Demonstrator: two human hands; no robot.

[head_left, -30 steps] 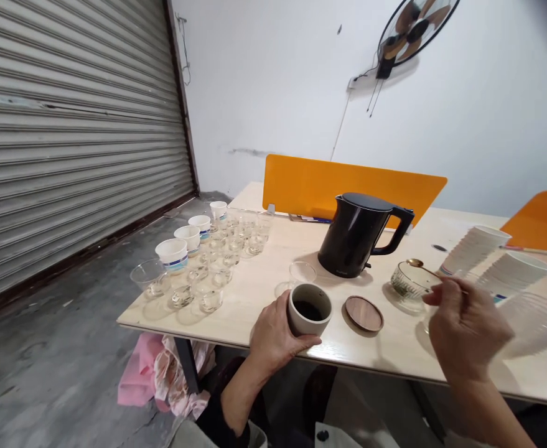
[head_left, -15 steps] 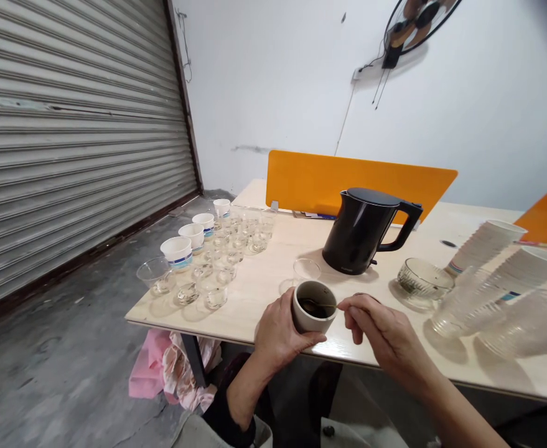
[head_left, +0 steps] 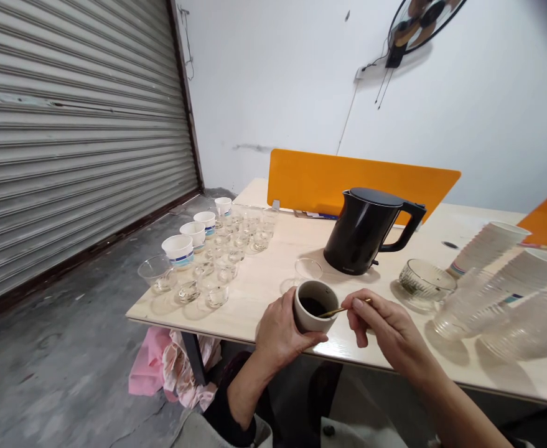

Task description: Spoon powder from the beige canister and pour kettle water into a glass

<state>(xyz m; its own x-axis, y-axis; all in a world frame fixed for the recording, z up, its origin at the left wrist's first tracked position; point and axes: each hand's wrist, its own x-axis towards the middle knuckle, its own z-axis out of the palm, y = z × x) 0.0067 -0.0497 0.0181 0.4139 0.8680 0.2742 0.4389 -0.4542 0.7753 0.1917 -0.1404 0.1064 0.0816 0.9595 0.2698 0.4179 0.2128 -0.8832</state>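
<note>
My left hand (head_left: 280, 326) is wrapped round a pale cup (head_left: 314, 320) at the table's front edge, tilted towards me. Dark liquid shows inside it. My right hand (head_left: 380, 320) pinches a thin gold-coloured spoon (head_left: 336, 312), which slants over the cup's right rim. Its lower end is hidden in the dark contents. Just behind the cup stands a clear plastic cup (head_left: 308, 269). A black electric kettle (head_left: 359, 233) is farther back, its handle turned to the right.
Several clear cups (head_left: 217, 294) and white paper cups (head_left: 178, 250) fill the table's left side. A glass bowl (head_left: 426, 283) and stacked paper cups (head_left: 490, 249) and clear cups (head_left: 529, 326) stand at right. An orange divider (head_left: 310, 180) is behind.
My right hand has shifted slightly right and up, and more of the spoon now shows outside the cup. My left hand keeps its hold on the cup.
</note>
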